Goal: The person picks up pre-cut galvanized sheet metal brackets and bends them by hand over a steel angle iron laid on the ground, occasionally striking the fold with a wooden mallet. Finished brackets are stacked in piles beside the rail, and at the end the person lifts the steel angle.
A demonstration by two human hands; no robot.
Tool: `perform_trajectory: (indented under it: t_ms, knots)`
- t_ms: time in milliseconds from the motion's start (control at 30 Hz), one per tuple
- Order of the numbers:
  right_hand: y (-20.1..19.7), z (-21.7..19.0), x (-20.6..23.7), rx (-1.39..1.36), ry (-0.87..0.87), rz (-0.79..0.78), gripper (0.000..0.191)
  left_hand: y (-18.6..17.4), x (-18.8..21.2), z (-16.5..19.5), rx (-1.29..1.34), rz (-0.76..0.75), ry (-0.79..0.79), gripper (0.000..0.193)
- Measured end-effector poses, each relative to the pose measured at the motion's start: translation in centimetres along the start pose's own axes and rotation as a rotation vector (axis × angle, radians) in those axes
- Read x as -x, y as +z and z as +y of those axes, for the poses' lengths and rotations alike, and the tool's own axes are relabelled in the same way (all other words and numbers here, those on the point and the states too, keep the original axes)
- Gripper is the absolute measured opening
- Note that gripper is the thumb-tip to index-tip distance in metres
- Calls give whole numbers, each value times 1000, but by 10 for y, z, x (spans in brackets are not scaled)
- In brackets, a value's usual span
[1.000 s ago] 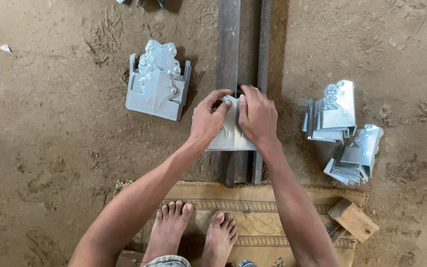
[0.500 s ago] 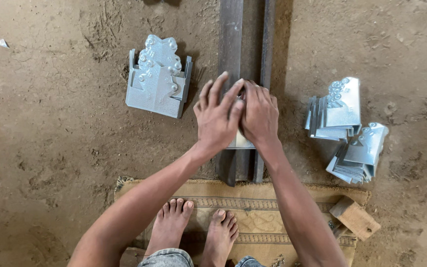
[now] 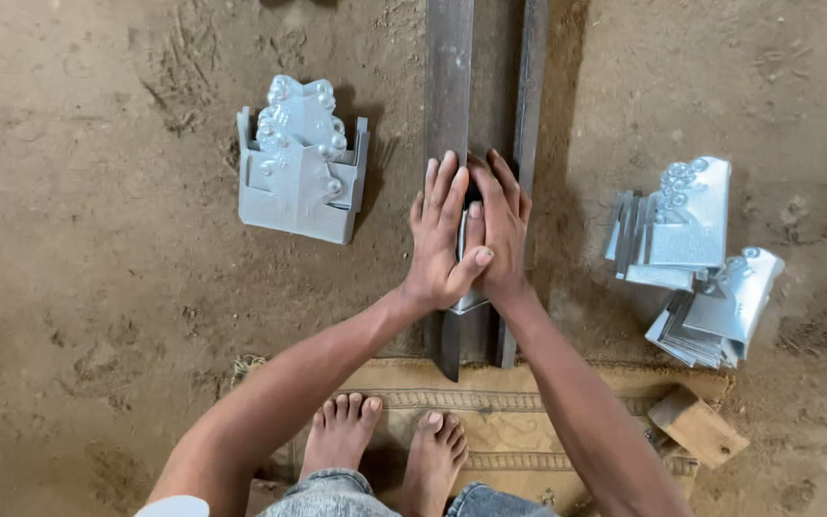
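In the middle of the frame both hands lie flat on a silver sheet (image 3: 468, 299) that sits in the groove of the steel channel (image 3: 452, 77), a long dark piece running from the top edge down to the mat (image 3: 547, 402). The left hand (image 3: 444, 235) has its fingers straight and close together, and its thumb crosses over to touch the right hand (image 3: 502, 230), whose fingers are also straight and together; neither hand grips, both press with the palm. Half a second ago the left fingers were spread and lifted a little, and a second ago the pale sheet was visible wide and flat between the hands. Now only a narrow strip of it shows between and under the palms, so I judge that the sheet is pushed down into the groove and is folded or nearly folded by this pressing. In the upper left of the frame there is a pile (image 3: 301, 163) of bent silver pieces, standing apart from the hands on the dirt floor (image 3: 98, 287). At the right lie two stacks (image 3: 691, 258) of flat sheets, leaning on each other. A wooden block (image 3: 698, 426) rests at the lower right corner of the mat, and two bare feet (image 3: 385, 450) stand on the mat at the bottom
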State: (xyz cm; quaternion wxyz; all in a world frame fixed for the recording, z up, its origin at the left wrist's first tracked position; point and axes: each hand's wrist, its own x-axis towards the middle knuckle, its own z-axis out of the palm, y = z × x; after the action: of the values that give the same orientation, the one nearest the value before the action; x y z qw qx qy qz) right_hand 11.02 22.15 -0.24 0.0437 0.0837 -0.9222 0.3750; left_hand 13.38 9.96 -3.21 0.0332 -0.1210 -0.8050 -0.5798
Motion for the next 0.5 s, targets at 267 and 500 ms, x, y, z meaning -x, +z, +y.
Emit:
perform_trajectory:
  t_ms: [267, 500]
  knots:
    - [-4, -31, 29, -99, 246, 175, 46, -66, -23, -13, -299, -184, 87, 102]
    - [-38, -66, 131, -155, 334, 46, 75, -228, -62, -54, -1261, -520, 53, 117]
